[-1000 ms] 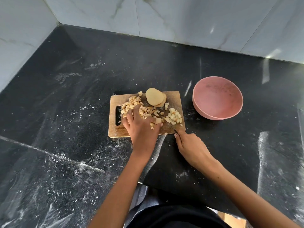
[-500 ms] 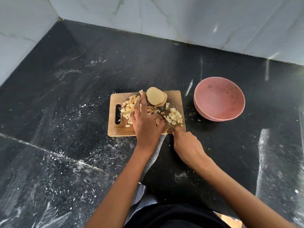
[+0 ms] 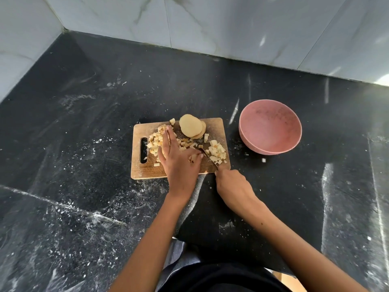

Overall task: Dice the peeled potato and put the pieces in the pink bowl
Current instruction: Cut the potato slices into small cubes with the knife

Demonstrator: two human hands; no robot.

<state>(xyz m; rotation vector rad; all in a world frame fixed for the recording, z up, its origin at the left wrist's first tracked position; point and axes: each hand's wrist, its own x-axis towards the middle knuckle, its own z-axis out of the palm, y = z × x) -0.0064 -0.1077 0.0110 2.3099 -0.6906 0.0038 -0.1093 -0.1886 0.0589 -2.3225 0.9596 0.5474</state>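
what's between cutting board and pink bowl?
Head view: bare black countertop with white specks separates the cutting board from the pink bowl; they don't touch.

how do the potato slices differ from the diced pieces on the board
The slices are broad, round and smooth, and overlap in one small stack at the board's far edge. The diced pieces are small cubes, scattered in loose heaps across the board. Nothing touches the slices, while the left hand lies flat over some diced pieces. Both are pale potato on the same board; none is in the bowl.
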